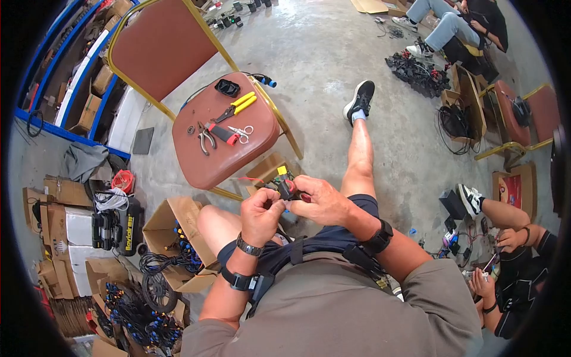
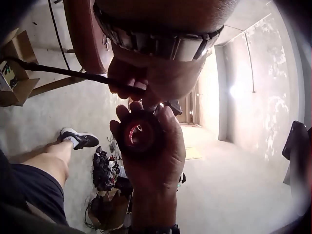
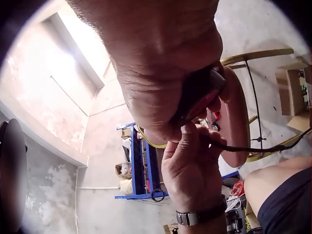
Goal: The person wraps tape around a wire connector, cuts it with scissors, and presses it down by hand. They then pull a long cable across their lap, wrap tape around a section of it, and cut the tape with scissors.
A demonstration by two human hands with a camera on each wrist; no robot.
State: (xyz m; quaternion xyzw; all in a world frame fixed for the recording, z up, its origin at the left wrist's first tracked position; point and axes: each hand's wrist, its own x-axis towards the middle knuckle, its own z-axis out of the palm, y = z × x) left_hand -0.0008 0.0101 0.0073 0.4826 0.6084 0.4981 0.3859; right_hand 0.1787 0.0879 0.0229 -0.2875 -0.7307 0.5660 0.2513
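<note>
Both hands meet close together over the lap in the head view. My right hand grips a dark, round-ended piece with a red inside; its exact kind I cannot tell. A thin black cable runs out from my left hand, whose thumb and fingers pinch it. At the meeting point the fingertips of both hands come together, hiding what lies between them. A black part with a yellow piece on top shows just beyond the fingers.
Ahead stands a chair bearing yellow-handled pliers, scissors, other pliers and a black square part. An open carton of cables stands at left. Two people sit on the right, near cable piles.
</note>
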